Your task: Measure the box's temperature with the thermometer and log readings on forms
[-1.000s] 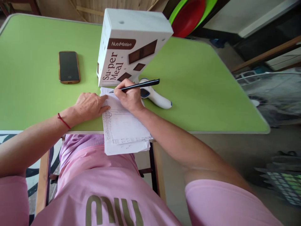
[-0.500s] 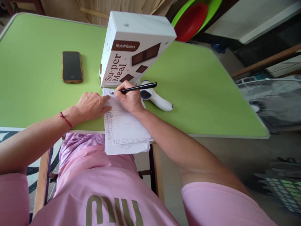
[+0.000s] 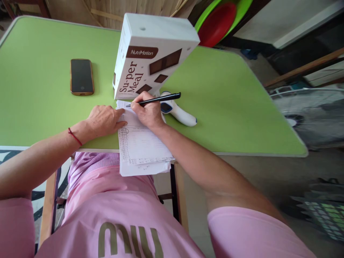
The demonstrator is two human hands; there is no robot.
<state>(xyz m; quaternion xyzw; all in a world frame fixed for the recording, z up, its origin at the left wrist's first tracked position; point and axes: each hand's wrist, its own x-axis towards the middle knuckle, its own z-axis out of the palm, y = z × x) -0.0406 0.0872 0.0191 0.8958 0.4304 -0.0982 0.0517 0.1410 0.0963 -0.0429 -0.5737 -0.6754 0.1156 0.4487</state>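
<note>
My right hand [image 3: 149, 110] grips a black pen [image 3: 163, 99], its tip down at the upper part of a stack of white paper [image 3: 146, 143]. Small handwriting runs along the paper's left side, with a circled spot there. The lower end of the stack hangs over the table's near edge. My left hand [image 3: 105, 120] lies flat with fingers extended, the thumb and fingertips resting on the paper's left edge. Just beyond the paper stands a white box [image 3: 158, 43] printed with brown shapes. A white handheld device with a blue-rimmed screen [image 3: 181, 114] lies right of my right hand.
A phone in a brown case [image 3: 81, 77] lies on the green table [image 3: 40, 89], left of the box. Beyond the table's right side are a fan [image 3: 309, 114] and, farther back, red and green basins [image 3: 219, 23]. A patterned basket [image 3: 322, 215] sits low at right.
The pen's back end has tilted very slightly upward in my right hand. My left hand stays on the paper, and the view has shifted a little.
</note>
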